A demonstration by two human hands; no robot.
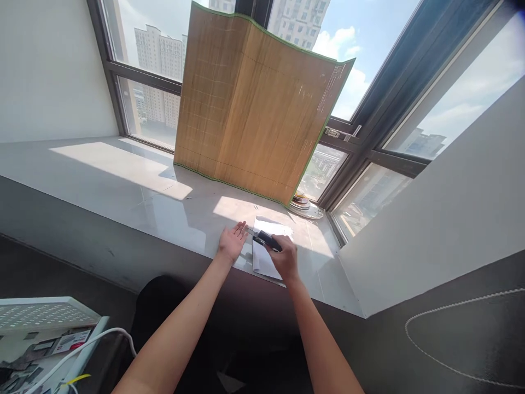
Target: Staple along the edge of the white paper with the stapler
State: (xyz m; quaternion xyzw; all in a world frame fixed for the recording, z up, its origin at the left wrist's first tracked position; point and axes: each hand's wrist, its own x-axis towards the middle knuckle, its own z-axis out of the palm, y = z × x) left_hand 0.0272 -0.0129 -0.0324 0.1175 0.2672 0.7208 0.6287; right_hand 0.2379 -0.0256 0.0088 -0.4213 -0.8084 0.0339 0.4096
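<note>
1. One long windowsill [164, 216] is holding up most things.
2. One big brown mat [262, 104] is standing there, leaning by the window.
3. One white basket [65, 305] is sitting low on the left, cut off by the edge; its small things are hard to make out.
4. One white sheet of paper [264, 262] is lying partly under the right hand [286, 257].
5. Two hands are showing: the right is gripping one black tool [269, 241]; the left hand [232, 242] is resting palm up, fingers loose.
6. The tool's thin tip is pointing at the left fingers; I can't tell if they're touching.

Paper [262, 261] lies on the sill [164, 213], mat [262, 109] behind.
</note>
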